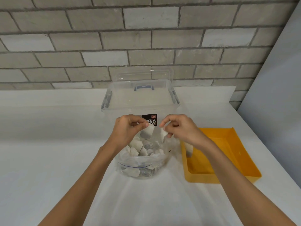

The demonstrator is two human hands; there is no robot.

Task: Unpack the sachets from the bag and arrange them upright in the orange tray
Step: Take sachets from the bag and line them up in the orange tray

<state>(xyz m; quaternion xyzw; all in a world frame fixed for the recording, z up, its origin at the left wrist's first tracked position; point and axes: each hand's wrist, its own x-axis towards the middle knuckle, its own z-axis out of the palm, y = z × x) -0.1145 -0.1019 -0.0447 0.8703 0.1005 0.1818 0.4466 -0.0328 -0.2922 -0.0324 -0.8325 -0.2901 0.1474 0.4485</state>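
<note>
A clear zip bag (140, 163) full of several white sachets stands open on the white counter at the centre. Over its mouth my left hand (128, 128) pinches one white sachet (147, 132) between thumb and fingers. My right hand (180, 128) pinches another white sachet (163, 133) just to the right of it. The orange tray (228, 154) lies to the right of the bag. One sachet (189, 148) stands in the tray's near-left part, partly hidden behind my right forearm.
A clear lidded plastic storage box (140, 98) with a dark label stands right behind the bag. A grey brick wall runs along the back of the white counter (48, 160), and a plain grey wall closes the right side.
</note>
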